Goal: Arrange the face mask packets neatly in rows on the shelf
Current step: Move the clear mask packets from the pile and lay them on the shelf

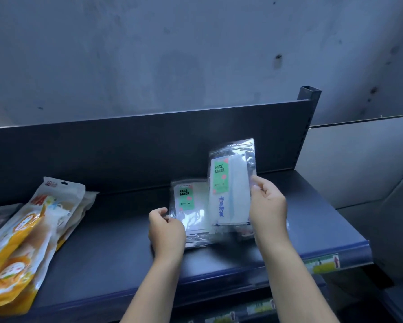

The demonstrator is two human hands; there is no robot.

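Face mask packet (228, 183), glossy — right grip (269, 206) holds | flat packet (191, 206) — left grip (166, 229) pinches

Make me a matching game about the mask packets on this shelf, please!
Things:
1. raised packet
2. flat clear packet
3. orange packets
4. price label

Places:
A. on the front edge of the shelf
B. pinched by the left hand
C. at the shelf's far left
D. gripped by the right hand

Pairs: 1-D, 2-B, 3-C, 4-A
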